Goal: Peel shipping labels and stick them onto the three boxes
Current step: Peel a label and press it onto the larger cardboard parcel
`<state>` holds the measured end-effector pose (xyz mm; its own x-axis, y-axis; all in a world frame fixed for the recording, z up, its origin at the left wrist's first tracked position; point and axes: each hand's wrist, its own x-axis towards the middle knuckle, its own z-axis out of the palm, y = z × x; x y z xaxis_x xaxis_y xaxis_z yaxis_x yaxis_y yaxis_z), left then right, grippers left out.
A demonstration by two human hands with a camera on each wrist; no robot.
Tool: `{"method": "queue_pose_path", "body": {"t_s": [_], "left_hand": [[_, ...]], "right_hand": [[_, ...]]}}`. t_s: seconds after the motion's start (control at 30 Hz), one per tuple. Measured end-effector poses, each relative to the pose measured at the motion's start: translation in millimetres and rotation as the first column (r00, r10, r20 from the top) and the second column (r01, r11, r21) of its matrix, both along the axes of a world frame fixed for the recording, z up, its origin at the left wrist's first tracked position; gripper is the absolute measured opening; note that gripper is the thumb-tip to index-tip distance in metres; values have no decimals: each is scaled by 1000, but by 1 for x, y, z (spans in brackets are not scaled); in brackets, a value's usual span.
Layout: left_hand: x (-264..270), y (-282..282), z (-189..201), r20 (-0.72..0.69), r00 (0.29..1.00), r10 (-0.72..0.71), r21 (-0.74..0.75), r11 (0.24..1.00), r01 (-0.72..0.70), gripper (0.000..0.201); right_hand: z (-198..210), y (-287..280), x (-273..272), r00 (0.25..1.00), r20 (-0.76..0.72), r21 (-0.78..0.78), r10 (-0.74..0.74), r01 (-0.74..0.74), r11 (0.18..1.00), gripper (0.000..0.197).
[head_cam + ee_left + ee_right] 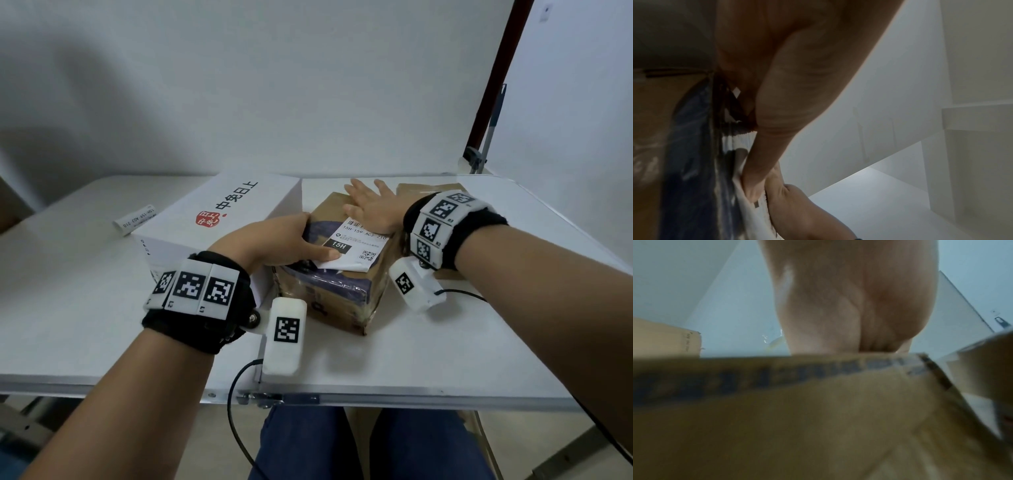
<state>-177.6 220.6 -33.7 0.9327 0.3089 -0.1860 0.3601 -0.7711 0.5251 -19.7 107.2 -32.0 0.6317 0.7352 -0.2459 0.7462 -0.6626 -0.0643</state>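
A brown box [342,298] with blue tape stands mid-table. A white shipping label [363,243] lies on its top, with the near edge slightly lifted. My left hand [301,240] grips the box's top left edge: the thumb lies on the label's near corner and the fingers go down the side, out of sight. In the left wrist view the thumb [766,154] presses the label [748,211]. My right hand [370,205] lies flat, fingers spread, on the label's far end. A large white box [219,212] with a red logo stands to the left, touching the brown box. A second brown box [424,188] sits behind my right wrist.
A curled label strip [135,219] lies on the white table [445,342] left of the white box. A dark red pole [493,85] with a clamp stands at the table's far right corner. My knees are under the near edge. Cables trail from both wrist cameras.
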Motion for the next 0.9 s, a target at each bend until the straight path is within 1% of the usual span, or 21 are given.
{"method": "queue_pose_path", "body": {"t_s": [0.1, 0.17, 0.37, 0.5, 0.6, 0.67, 0.73, 0.8, 0.9], "left_hand": [[0, 2, -2, 9, 1000, 5, -12, 1000, -5, 58], [0, 1, -2, 15, 1000, 8, -21, 1000, -8, 57], [0, 3, -3, 31, 999, 17, -71, 997, -15, 65], [-1, 0, -1, 33, 999, 16, -66, 998, -13, 57], [-2, -3, 0, 31, 999, 9, -73, 997, -7, 55], [-4, -4, -1, 59, 998, 21, -94, 995, -15, 54], [-6, -5, -2, 89, 995, 42, -115, 993, -32, 52], [-3, -6, -1, 93, 994, 60, -104, 993, -51, 46], [6, -11, 0, 87, 992, 90, -43, 995, -86, 43]], "right_hand": [[8, -10, 0, 999, 34, -62, 0, 2, 998, 56], [10, -12, -2, 999, 52, -76, 9, -5, 997, 56], [4, -8, 8, 999, 27, -45, -21, 22, 999, 62], [2, -7, 10, 999, 53, -23, -7, 8, 1000, 65], [-1, -11, 11, 996, 94, 3, 7, -7, 1000, 63], [-2, -16, 14, 991, 130, 21, -6, 3, 1000, 62], [0, -22, 16, 987, 160, 78, -6, -6, 997, 60], [4, -23, 11, 990, 142, 149, 22, -43, 988, 59], [5, -17, -1, 992, 80, 189, 98, -112, 976, 58]]}}
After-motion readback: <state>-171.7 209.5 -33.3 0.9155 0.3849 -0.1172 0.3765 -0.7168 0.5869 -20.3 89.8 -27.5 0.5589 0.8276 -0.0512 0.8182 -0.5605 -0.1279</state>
